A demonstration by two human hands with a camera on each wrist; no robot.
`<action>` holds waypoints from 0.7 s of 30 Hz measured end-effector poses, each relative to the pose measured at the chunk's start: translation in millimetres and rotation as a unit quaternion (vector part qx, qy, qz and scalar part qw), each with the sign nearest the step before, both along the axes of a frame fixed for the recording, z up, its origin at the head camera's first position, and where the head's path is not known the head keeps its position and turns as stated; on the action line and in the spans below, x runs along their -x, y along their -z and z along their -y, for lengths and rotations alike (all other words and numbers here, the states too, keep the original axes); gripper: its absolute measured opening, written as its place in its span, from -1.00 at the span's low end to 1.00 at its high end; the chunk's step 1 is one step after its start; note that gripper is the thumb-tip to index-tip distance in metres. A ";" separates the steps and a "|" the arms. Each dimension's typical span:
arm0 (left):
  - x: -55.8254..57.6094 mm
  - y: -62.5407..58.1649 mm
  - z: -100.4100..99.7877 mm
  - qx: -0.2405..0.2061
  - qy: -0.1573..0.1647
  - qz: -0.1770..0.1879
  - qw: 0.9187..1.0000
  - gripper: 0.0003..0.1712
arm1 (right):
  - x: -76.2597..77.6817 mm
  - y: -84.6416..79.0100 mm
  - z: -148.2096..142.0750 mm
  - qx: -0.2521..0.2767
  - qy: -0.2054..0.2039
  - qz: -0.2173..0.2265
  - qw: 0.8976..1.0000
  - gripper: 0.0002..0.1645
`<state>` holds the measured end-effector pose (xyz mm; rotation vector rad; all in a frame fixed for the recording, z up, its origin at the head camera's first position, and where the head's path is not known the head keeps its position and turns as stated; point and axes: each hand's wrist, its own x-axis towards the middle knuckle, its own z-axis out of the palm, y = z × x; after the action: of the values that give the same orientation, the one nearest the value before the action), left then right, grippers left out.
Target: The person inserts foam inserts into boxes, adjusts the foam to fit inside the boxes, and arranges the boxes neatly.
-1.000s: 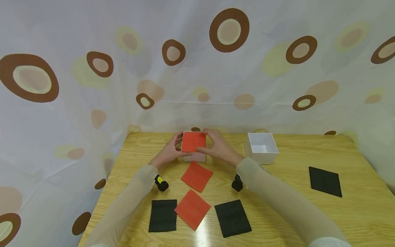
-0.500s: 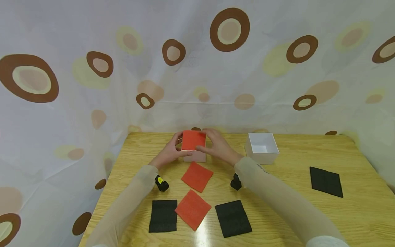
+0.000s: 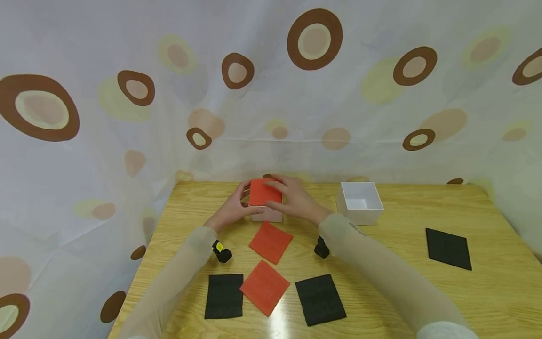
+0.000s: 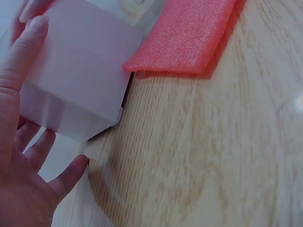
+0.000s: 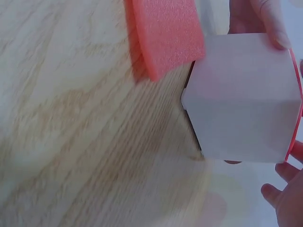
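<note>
Nearest, black squares [image 3: 224, 296] and red squares [image 3: 265, 288] are being borne by the wooden table [image 3: 394, 249]. Beyond, a white box [image 3: 268, 216] is being clasped between thumb and fingers by the left hand [image 3: 232, 207]; the red sheet [image 3: 259, 194] on its top is being partly overlaid by the right hand [image 3: 295, 198], fingers apart, before a patterned curtain [image 3: 271, 101].

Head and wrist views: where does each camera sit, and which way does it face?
Head: on the head, facing forward and down over the wooden table to the patterned curtain; sleeves, left hand and right hand show.
Left wrist: on the left wrist, facing forward at the red-topped white box; left hand at left, other fingertips above.
Right wrist: on that wrist, likewise facing that box; right fingers lower right, left hand at top.
Wrist views share that box and the red foam square beside it.
</note>
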<state>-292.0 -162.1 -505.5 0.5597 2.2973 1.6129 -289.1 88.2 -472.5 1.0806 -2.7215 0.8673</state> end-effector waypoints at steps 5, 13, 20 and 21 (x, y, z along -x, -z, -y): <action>0.7 1.3 0.5 0.001 -0.001 0.002 1.000 0.10 | -2.5 -1.8 4.1 -0.002 0.011 0.013 1.000 -0.28; 0.6 0.3 0.5 0.001 -0.001 0.003 1.000 0.11 | -1.8 -4.2 4.0 -0.025 0.010 -0.018 0.999 -0.22; 0.5 1.7 0.9 0.002 0.001 0.001 1.000 0.10 | -0.2 -4.6 1.4 -0.015 0.000 -0.028 0.999 -0.19; 0.6 1.9 1.0 0.003 0.001 0.000 1.000 0.10 | 0.1 -4.5 1.0 -0.017 -0.001 -0.029 0.999 -0.19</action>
<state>-292.6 -163.1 -507.4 0.5590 2.2997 1.6048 -289.2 87.2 -468.0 1.0970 -2.6973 0.7786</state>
